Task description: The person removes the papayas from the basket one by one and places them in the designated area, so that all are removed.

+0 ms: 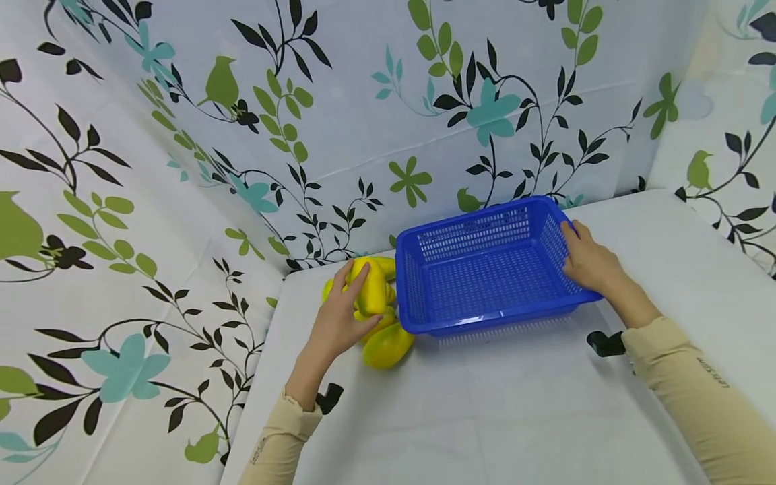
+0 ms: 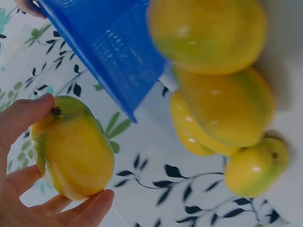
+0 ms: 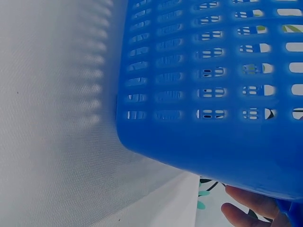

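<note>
My left hand holds a yellow mango-like fruit with a dark stem end and greenish patches, thumb on one side and fingers on the other. It is raised over several similar yellow fruits heaped on the table, also close by in the left wrist view. Right of the heap stands a blue perforated plastic basket, with no fruit visible inside. My right hand grips the basket's right rim; in the right wrist view the slotted wall fills much of the picture, with fingertips below it.
A white-covered table lies under everything. Behind and left of it hangs a patterned curtain with leaves, birds and flowers, close to the table's back edge. The basket's left end stands right beside the heaped fruit.
</note>
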Tool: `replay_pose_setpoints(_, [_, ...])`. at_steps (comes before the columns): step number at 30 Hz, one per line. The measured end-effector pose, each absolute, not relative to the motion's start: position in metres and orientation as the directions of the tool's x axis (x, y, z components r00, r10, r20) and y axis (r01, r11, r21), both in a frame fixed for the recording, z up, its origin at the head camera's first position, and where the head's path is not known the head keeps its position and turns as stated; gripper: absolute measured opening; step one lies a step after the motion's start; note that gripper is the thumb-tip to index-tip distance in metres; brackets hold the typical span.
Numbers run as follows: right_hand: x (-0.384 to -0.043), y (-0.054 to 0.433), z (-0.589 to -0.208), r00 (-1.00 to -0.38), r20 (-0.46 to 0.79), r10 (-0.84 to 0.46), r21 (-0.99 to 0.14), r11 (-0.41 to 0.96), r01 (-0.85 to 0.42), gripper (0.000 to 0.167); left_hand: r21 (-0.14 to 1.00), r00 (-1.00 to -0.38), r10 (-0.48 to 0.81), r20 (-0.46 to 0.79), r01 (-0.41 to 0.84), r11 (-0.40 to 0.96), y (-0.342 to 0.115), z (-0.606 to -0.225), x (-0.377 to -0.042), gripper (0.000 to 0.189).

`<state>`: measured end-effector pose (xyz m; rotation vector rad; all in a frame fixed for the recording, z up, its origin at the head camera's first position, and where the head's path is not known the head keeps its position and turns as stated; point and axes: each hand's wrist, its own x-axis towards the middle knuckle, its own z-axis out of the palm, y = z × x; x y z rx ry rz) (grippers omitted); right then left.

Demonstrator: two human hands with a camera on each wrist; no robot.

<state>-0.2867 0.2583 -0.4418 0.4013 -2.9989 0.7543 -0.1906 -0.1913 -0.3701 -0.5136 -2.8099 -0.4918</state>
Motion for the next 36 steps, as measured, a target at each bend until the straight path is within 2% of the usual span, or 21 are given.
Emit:
replay_pose_setpoints(7, [-0.287, 0.257, -0.442, -0.968, 0.082, -0.239, -0.454, 0.856, -0.249, 0.07, 0.354, -0.952, 0.163, 0.258, 0.25, 0.901, -0.234, -0.394, -0.163, 0.089])
replay_pose_setpoints(14, [-0.286, 0.256, -0.441, -0.969, 0.077, -0.236, -0.451, 0.858, -0.245, 0.07, 0.385, -0.971, 0.094, 0.218, 0.174, 0.906, -0.261, -0.423, -0.14, 0.092])
replay_pose_setpoints(25, [-0.286, 0.256, -0.441, -0.97, 0.078, -0.229, -0.442, 0.865, -0.239, 0.071, 0.397, -0.983, 0.084, 0.166, 0.145, 0.906, -0.269, -0.457, -0.134, 0.092])
replay_pose_setpoints(36, [-0.286, 0.255, -0.44, -0.973, 0.068, -0.222, -0.432, 0.872, -0.229, 0.071, 0.413, -0.991, 0.071, 0.111, 0.111, 0.904, -0.27, -0.472, -0.134, 0.088])
